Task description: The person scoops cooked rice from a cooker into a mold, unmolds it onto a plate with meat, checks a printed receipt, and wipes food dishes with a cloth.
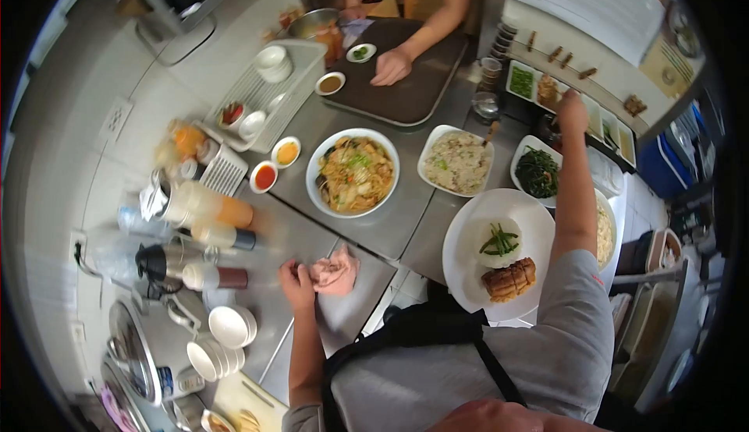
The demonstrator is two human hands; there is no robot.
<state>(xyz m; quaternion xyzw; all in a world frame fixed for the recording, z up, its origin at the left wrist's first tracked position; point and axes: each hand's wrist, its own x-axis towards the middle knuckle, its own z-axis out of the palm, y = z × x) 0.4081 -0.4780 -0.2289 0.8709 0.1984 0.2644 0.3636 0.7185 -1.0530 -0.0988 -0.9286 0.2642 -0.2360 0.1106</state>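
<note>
My left hand (296, 285) rests with curled fingers on the steel counter, beside a crumpled pink cloth (335, 270). My right hand (573, 113) is stretched over the row of topping containers (520, 79); its fingertips are hidden. Below my right arm, a large white plate (462, 254) holds browned sliced meat (509, 279) and a white mound topped with green stalks (498, 239). Nearby are a bowl of dark greens (536, 172), a square dish of pale mixed food (457, 161) and a round bowl of noodles with vegetables (355, 172).
Another person's hand (392, 66) is over a dark tray (390, 106) across the counter. Small sauce dishes (264, 176), a drying rack (301, 81), squeeze bottles (222, 204) and stacked white bowls (228, 327) stand at the left. A cutting board (248, 401) lies at lower left.
</note>
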